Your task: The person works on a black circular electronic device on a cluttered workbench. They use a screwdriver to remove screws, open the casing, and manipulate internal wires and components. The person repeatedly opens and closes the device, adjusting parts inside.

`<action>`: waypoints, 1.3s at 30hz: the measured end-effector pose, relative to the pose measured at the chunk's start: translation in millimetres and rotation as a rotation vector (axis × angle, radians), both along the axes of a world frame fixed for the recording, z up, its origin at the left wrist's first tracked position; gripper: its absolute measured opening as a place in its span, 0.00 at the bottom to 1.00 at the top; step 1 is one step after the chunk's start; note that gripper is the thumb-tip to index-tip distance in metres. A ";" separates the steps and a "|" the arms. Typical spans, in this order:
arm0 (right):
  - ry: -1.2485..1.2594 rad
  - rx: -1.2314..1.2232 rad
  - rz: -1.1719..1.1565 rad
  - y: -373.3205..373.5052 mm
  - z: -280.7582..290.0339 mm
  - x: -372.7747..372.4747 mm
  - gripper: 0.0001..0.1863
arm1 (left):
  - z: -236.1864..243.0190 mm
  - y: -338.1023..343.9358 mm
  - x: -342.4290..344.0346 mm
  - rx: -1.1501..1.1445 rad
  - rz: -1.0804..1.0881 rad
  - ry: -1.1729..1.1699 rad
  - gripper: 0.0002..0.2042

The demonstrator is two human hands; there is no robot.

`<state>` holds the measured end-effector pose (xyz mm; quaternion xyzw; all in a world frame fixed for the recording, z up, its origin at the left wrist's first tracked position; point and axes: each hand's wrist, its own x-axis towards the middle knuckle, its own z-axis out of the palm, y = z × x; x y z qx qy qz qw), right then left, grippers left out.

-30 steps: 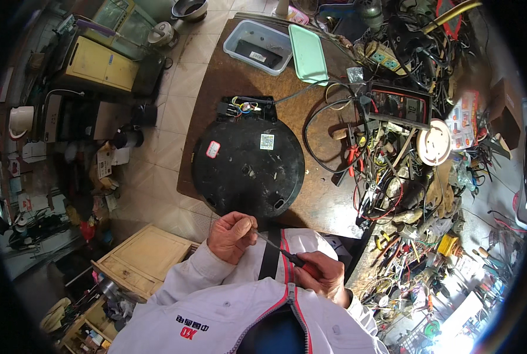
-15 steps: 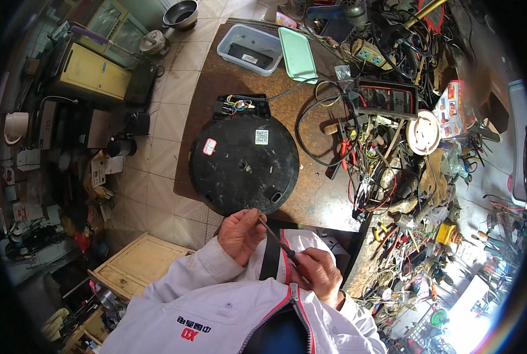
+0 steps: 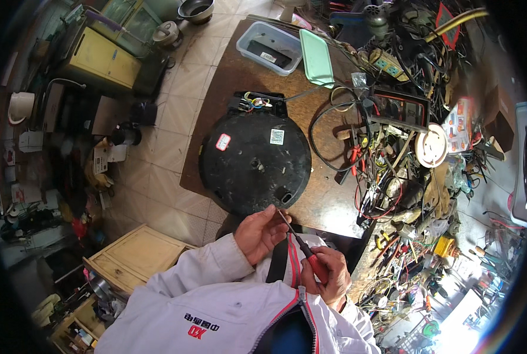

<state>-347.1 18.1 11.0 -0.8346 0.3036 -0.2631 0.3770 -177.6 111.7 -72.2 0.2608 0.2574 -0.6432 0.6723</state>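
My right hand (image 3: 327,277) grips the red-and-black handle of a screwdriver (image 3: 307,253), its thin shaft angled forward and left. My left hand (image 3: 262,236) has its fingertips closed at the shaft's tip; what they pinch there is too small to make out. Just beyond them a round black appliance (image 3: 245,168), with two stickers, lies on the worn wooden table (image 3: 204,171). Behind it sits an open black housing (image 3: 242,103) with coloured wires and a cable running off to the right.
A clear plastic box (image 3: 269,48) and mint lid (image 3: 316,59) lie at the back. Tangled tools, cables and a meter case (image 3: 399,109) crowd the right. A cream wooden cabinet (image 3: 142,251) stands low at left, tiled floor (image 3: 157,183) behind it.
Both hands have shifted right, my left one also forward toward the round appliance's front edge, still at the screwdriver's tip. More of the red handle shows in my right hand.
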 end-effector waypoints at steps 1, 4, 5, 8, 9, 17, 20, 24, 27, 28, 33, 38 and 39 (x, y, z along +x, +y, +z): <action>0.015 0.005 -0.024 -0.4 0.6 0.1 0.22 | -3.3 0.0 -1.6 0.003 -0.010 0.025 0.16; 0.061 0.035 -0.079 1.9 3.2 1.7 0.21 | -15.4 1.0 -7.0 -0.058 -0.007 0.041 0.18; 0.056 0.051 -0.098 2.3 0.4 -0.7 0.20 | -12.4 -0.7 -7.8 -0.049 -0.026 0.018 0.19; 0.035 0.086 -0.096 2.6 -5.3 -2.9 0.21 | -2.8 8.1 -3.1 -0.012 -0.179 -0.084 0.18; 0.058 0.108 -0.098 1.9 -4.9 -3.8 0.20 | 1.4 13.4 0.1 0.002 -0.258 -0.182 0.18; 0.204 0.159 -0.160 0.2 5.0 5.6 0.17 | -27.3 99.0 52.0 0.360 -0.388 -0.712 0.14; 0.247 0.155 -0.166 -1.2 7.8 9.0 0.17 | -63.7 118.2 64.3 0.547 -0.332 -0.883 0.23; 0.254 0.089 -0.131 -5.6 12.3 25.5 0.17 | -91.4 110.2 67.7 0.341 -0.102 -0.859 0.37; 0.249 0.059 -0.077 -13.5 11.0 27.3 0.17 | -88.4 92.9 68.3 0.230 -0.068 -0.857 0.38; 0.265 0.050 -0.074 -16.4 13.0 28.9 0.17 | -85.4 87.1 69.9 0.233 -0.095 -0.869 0.37; 0.266 0.042 -0.037 -22.4 15.2 38.7 0.18 | -115.3 90.2 64.6 0.295 -0.051 -0.852 0.33; 0.283 0.043 -0.010 -26.2 11.7 45.8 0.18 | -117.2 90.8 65.5 0.290 -0.051 -0.836 0.31; 0.284 0.061 -0.011 -26.6 10.4 47.6 0.18 | -113.9 90.5 66.6 0.300 -0.066 -0.832 0.31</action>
